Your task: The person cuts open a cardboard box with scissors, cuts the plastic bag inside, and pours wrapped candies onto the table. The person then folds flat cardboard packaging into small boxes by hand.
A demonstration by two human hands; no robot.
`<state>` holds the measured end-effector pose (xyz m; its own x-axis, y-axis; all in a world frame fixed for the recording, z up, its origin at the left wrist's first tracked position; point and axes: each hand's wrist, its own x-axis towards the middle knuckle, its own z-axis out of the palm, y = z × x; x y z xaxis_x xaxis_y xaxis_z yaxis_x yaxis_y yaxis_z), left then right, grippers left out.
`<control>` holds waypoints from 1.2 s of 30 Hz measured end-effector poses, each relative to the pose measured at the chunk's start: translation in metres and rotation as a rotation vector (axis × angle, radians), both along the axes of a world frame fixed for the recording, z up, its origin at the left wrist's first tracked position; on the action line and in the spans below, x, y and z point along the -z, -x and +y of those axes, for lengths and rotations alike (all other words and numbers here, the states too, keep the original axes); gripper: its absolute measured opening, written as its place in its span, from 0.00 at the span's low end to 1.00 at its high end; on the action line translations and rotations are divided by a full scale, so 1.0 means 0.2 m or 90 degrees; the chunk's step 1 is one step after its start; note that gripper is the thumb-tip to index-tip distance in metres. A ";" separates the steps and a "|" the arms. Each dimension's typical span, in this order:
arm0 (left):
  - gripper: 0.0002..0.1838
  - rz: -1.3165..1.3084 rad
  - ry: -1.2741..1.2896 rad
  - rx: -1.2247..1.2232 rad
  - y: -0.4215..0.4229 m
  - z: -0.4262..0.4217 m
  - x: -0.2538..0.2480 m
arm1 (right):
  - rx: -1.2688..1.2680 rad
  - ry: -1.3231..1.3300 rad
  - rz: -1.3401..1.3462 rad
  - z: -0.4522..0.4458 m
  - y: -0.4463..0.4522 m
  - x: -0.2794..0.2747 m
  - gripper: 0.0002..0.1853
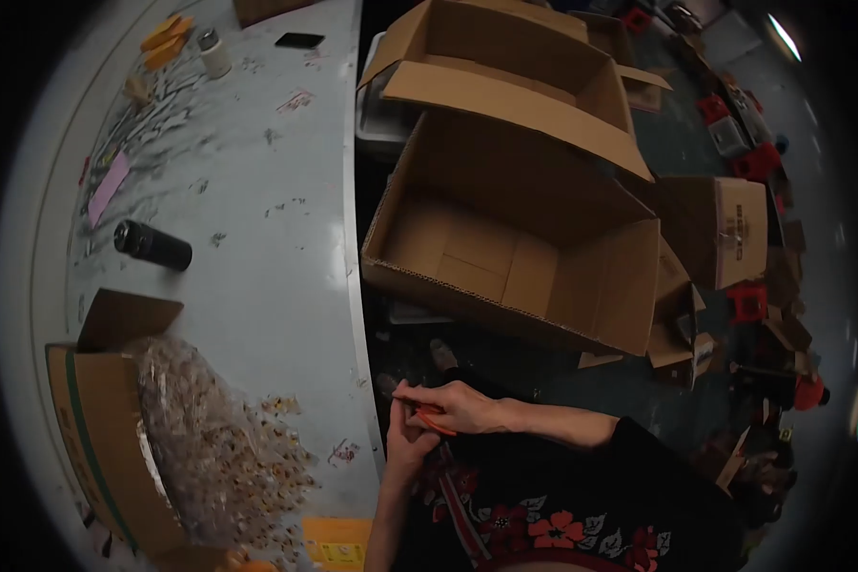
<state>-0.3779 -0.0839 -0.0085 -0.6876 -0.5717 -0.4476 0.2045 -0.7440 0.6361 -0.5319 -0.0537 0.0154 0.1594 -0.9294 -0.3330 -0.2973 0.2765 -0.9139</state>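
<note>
My right hand (462,408) is closed around a pair of scissors with orange handles (436,420); the blades are hidden by my fingers. Close below it, my left hand (405,446) has its fingers pinched together, and the two hands meet at the fingertips. Whatever sits between the left fingers is too small to tell. Both hands are in front of my body, just off the table's edge. To their left on the grey table (276,286) lies a heap of small clear plastic bags (219,439) with little brownish pieces in them.
A tipped cardboard box (114,439) borders the heap, near a yellow packet (337,541). Farther up the table are a black bottle (153,245), a white bottle (214,53) and a phone (298,40). Large open cartons (515,229) stand beyond the table edge.
</note>
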 end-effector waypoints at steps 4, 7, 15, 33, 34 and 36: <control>0.45 -0.091 0.074 0.039 0.08 0.04 -0.05 | 0.039 -0.053 -0.115 0.03 0.03 -0.02 0.28; 0.42 -0.116 0.064 -0.091 0.12 0.11 -0.10 | 0.051 -0.166 -0.229 0.06 0.06 0.06 0.31; 0.29 -0.380 -0.026 -0.573 -0.45 0.48 -0.03 | -0.100 -0.221 -0.117 -0.06 0.05 0.26 0.21; 0.36 -0.969 -0.165 -0.781 -2.00 1.49 0.62 | -0.369 -0.230 0.229 -0.11 -0.34 0.61 0.20; 0.34 -0.848 -0.099 -0.774 -2.03 1.62 0.79 | -0.422 -0.203 0.294 -0.11 -0.29 0.60 0.21; 0.29 -1.063 0.120 -0.733 -1.93 1.57 0.78 | -0.331 -0.301 0.278 -0.10 -0.38 0.50 0.21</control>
